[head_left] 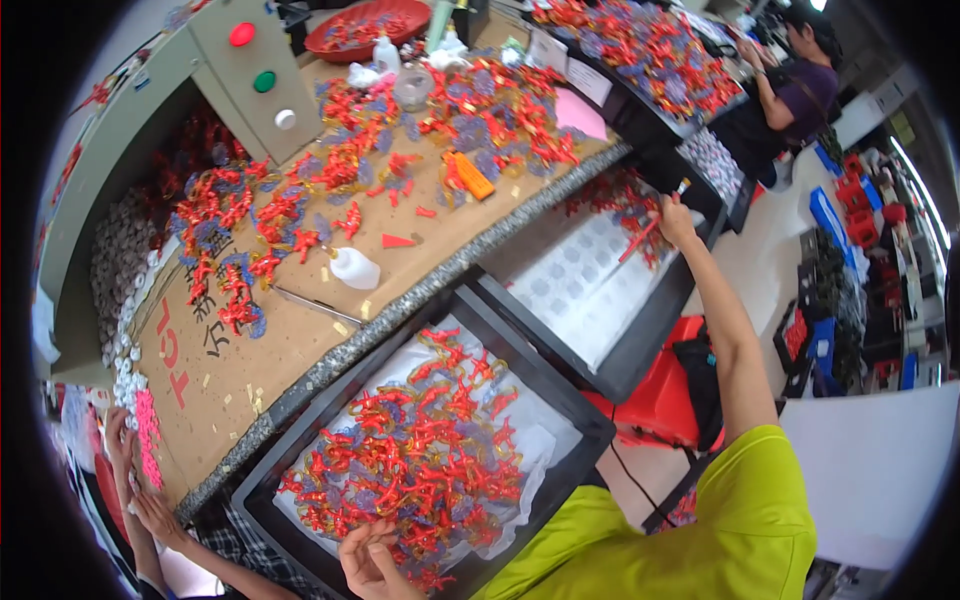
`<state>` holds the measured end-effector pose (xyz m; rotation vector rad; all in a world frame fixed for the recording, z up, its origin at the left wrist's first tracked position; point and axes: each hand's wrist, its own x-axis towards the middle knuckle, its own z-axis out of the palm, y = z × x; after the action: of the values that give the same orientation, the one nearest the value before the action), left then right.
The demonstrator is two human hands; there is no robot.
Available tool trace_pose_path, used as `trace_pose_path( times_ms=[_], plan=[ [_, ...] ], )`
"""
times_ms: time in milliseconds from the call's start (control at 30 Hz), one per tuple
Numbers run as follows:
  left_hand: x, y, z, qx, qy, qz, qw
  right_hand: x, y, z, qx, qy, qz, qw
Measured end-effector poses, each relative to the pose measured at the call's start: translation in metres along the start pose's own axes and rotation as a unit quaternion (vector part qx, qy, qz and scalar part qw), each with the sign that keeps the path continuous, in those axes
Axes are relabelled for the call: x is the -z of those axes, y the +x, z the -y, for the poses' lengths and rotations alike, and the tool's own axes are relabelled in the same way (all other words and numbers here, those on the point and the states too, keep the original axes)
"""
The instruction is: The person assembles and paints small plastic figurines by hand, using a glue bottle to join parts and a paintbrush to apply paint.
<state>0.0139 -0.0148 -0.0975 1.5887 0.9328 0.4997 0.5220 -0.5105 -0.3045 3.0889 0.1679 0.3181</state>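
Note:
My right hand [676, 220] reaches over the far tray [630, 352] and is closed around a paintbrush [641, 240] with a red handle, its bristles pointing up. Beneath it lie small red plastic figures [622, 200] at the far end of a white sheet marked with round spots. My left hand [368, 562] is at the front edge of the near tray [592, 425], fingers curled and drawn together. Whatever they may hold is hidden. Beside them is a heap of red figures [420, 460] with clear purple and amber parts, on white paper.
A brown-covered bench [330, 270] carries more figures, a white squeeze bottle [354, 268], tweezers [318, 306] and an orange cutter [472, 176]. A machine with buttons [245, 75] stands left. Another person's hands [150, 510] work lower left; a co-worker [795, 85] is far right.

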Motion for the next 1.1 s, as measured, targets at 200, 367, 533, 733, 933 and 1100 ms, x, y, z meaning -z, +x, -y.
trace_pose_path(
  times_ms=[200, 367, 533, 733, 933, 1100],
  plan=[
    [-0.013, -0.005, -0.002, 0.035, -0.024, 0.021, 0.999, -0.041, 0.006, -0.037, -0.069, -0.002, 0.028, 0.997],
    [-0.013, -0.006, -0.012, 0.026, 0.003, -0.004, 1.0, -0.011, -0.003, 0.053, -0.184, -0.02, 0.053, 0.981],
    [-0.023, 0.001, -0.012, 0.028, -0.034, 0.034, 0.998, 0.018, -0.014, 0.056, -0.108, -0.01, 0.156, 0.982],
    [-0.015, -0.001, -0.003, 0.021, -0.054, 0.036, 0.998, 0.026, -0.038, 0.107, 0.035, 0.047, 0.232, 0.971],
    [0.01, -0.006, 0.006, 0.053, -0.082, 0.034, 0.995, 0.067, -0.061, 0.135, 0.042, 0.199, 0.204, 0.958],
    [0.015, -0.005, 0.004, -0.039, -0.059, 0.04, 0.997, 0.132, -0.093, 0.131, -0.074, 0.499, 0.167, 0.847]
  ],
)
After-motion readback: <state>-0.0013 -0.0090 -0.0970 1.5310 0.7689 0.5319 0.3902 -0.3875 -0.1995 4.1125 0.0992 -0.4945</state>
